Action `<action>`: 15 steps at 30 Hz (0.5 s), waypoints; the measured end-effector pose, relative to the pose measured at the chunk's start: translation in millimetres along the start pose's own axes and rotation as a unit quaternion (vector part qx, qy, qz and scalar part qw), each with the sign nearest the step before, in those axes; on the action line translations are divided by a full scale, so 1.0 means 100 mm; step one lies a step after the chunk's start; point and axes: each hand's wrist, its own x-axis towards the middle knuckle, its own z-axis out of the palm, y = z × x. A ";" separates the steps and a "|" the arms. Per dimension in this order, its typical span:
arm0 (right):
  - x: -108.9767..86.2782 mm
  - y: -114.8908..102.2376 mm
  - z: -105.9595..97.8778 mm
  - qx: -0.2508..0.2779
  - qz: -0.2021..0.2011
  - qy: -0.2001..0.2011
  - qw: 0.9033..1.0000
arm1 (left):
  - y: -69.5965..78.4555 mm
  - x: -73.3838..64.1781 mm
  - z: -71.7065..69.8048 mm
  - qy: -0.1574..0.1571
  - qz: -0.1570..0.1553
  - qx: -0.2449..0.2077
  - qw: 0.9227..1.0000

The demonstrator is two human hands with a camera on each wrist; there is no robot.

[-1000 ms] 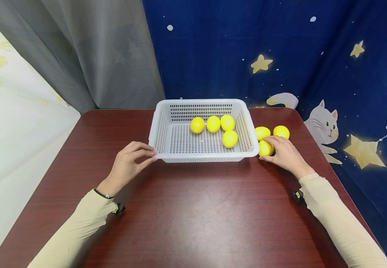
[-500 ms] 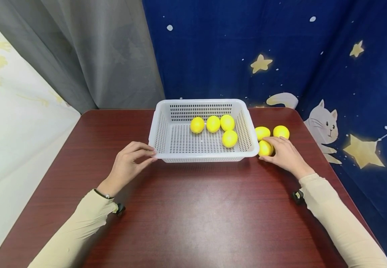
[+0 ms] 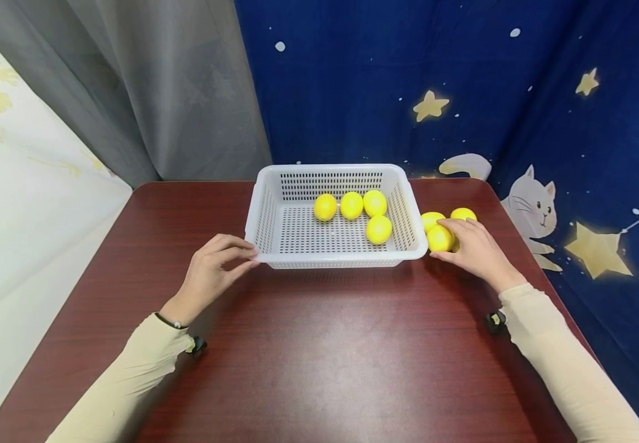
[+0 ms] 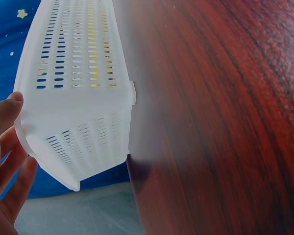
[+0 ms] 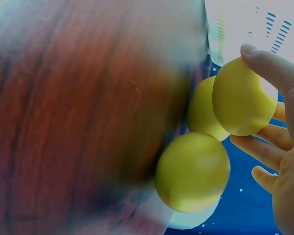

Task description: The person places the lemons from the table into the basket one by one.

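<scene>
A white plastic basket (image 3: 330,256) with slotted walls stands on the table, several yellow lemons (image 3: 352,205) lying inside it. At its near left corner my left hand (image 3: 215,271) pinches the rim, thumb and fingers on either side, as the left wrist view shows of the basket wall (image 4: 78,107). Just right of the basket, my right hand (image 3: 474,251) grips a lemon (image 3: 439,238) between thumb and fingers. In the right wrist view this held lemon (image 5: 242,100) overlaps one loose lemon (image 5: 202,110); another lemon (image 5: 193,171) sits nearer the camera.
Two loose lemons, one behind the held one and one farther right (image 3: 463,213), rest on the dark red wooden table (image 3: 330,344). Beyond the table's back edge hang a grey curtain (image 3: 197,92) and a blue starry curtain (image 3: 352,80).
My right hand has raised the gripped lemon slightly, and it now covers more of the lemon behind. The left hand and the basket have stayed in place.
</scene>
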 end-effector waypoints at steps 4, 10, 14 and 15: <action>0.01 -0.01 -0.04 -0.002 0.000 0.001 1.000 | 0.00 0.00 0.00 0.001 0.001 -0.002 1.000; 0.01 -0.02 -0.05 -0.005 0.005 -0.006 1.000 | 0.00 0.00 0.00 -0.001 0.001 0.000 1.000; 0.01 -0.03 -0.05 -0.010 -0.006 0.002 1.000 | 0.00 0.00 0.00 -0.001 0.001 0.001 1.000; 0.01 -0.03 -0.06 -0.010 -0.009 0.005 1.000 | 0.00 0.00 0.00 -0.001 0.001 0.001 1.000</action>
